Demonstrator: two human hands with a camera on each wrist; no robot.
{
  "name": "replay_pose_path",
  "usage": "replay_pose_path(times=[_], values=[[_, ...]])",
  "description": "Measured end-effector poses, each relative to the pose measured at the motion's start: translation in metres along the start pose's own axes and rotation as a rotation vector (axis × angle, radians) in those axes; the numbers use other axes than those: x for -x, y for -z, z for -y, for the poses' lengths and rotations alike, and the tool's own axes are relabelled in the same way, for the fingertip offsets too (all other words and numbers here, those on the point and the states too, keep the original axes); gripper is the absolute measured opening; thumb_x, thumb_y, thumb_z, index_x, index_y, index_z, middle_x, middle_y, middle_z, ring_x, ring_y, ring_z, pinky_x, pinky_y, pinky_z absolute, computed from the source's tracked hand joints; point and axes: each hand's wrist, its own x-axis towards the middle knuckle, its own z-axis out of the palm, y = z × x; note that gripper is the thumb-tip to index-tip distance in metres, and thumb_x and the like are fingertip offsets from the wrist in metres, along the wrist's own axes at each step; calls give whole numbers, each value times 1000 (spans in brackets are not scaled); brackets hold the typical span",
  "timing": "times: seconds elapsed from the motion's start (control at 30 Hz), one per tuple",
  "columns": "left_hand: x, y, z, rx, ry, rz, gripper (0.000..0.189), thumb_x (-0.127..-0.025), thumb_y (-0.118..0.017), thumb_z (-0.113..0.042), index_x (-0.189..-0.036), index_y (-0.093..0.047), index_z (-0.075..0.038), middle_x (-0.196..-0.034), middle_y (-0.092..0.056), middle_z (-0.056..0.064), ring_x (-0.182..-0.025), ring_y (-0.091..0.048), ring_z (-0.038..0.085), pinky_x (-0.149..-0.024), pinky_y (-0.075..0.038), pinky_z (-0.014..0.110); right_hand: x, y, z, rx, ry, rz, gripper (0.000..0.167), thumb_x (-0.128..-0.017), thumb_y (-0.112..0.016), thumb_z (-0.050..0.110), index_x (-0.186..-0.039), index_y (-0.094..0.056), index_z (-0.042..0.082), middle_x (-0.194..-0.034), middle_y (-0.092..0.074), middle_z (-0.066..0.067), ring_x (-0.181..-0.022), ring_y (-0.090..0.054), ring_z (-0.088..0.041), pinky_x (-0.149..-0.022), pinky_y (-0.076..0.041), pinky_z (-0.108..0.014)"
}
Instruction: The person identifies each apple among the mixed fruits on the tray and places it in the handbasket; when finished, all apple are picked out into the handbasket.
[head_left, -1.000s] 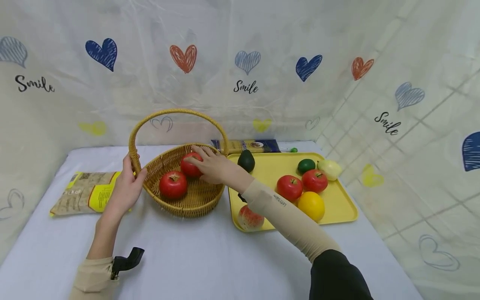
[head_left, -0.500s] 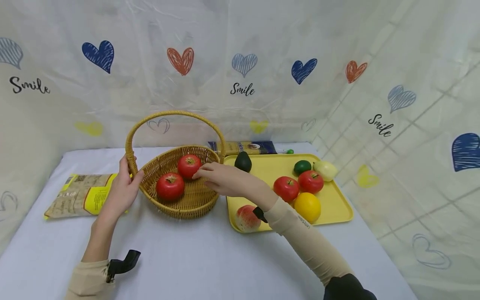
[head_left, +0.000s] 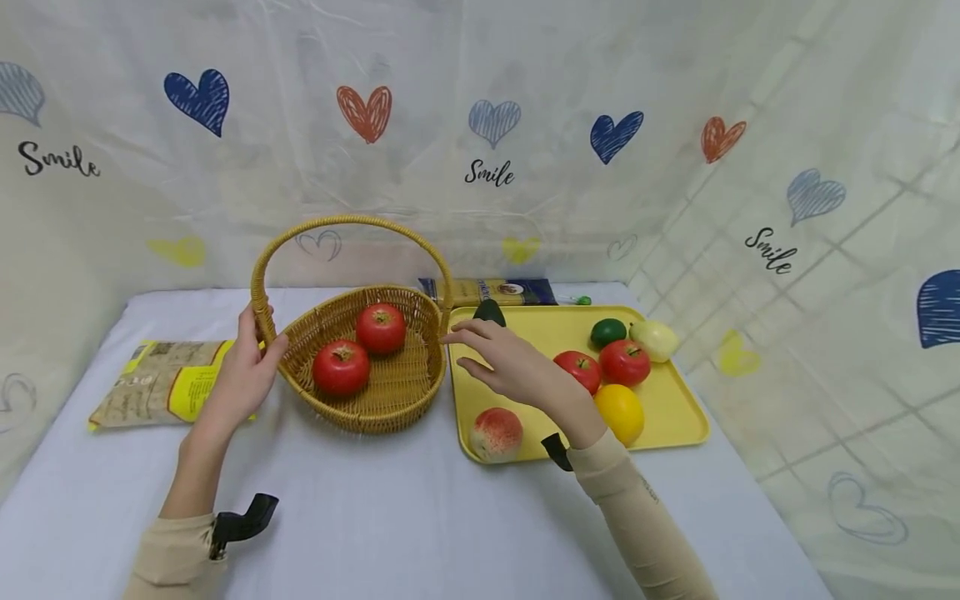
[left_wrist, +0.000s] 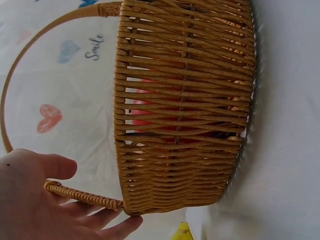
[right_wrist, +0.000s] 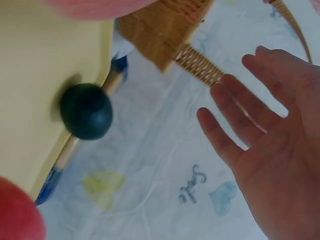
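Note:
A wicker basket (head_left: 406, 383) with a tall arched handle (left_wrist: 82, 195) stands left of centre, two red pomegranates (head_left: 341, 368) lying inside. At the handle's left foot, my left hand (head_left: 243, 371) grips it, thumb on one side and fingers on the other. My right hand (head_left: 521, 371) holds nothing; its fingers are spread and relaxed, over the left part of a yellow tray (head_left: 540, 325), fingertips near the basket's right rim. On that tray lie a peach (head_left: 497, 435), a dark avocado (head_left: 491, 313) partly hidden by the right hand, red apples (head_left: 625, 362) and an orange (head_left: 619, 414).
Farther back on the tray are a small dark green fruit (head_left: 608, 332) and a pale yellow pear (head_left: 655, 340). Behind it lies a long blue-and-yellow packet (head_left: 487, 292). A beige-and-yellow bag (head_left: 161, 383) lies left of the basket on the white cloth (head_left: 375, 517).
My right hand has let go of the rear pomegranate in the basket and moved right, out over the tray. The left hand stays on the handle.

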Motion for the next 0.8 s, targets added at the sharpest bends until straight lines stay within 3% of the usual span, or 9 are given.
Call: replay_pose_path(times=[0.2,0.4,0.67,0.8], values=[[-2,-1,0,-14,12,-8,69,-111,-38,-32,-165,4,-21,-170,-19,23,-151,-27,53,-111,-31,77,20,4,-21,-9,-134,-82,35,-105,-59,23,-139,-60,16,-141,-59,-7,-127,-60,-27,-109,-52,-43],[-2,-2,0,-19,25,-4,69,-111,-38,-31,-165,3,-21,-170,-19,24,-151,-26,53,-113,-28,77,47,7,-48,45,-292,-94,41,-105,-59,30,-144,-56,18,-147,-56,-11,-135,-54,-35,-114,-45,-56],[-3,-4,2,-16,5,-1,71,-111,-38,-32,-166,6,-22,-170,-18,24,-151,-27,53,-113,-29,76,91,26,-86,-25,-552,16,64,-104,-59,40,-156,-39,9,-156,-40,-26,-138,-41,-49,-115,-36,-66],[-3,-4,2,-20,15,-7,70,-111,-37,-34,-165,6,-22,-171,-17,23,-152,-25,53,-113,-27,77,101,31,-93,-73,-586,74,74,-103,-59,45,-159,-31,6,-156,-36,-33,-138,-38,-53,-114,-36,-70]])
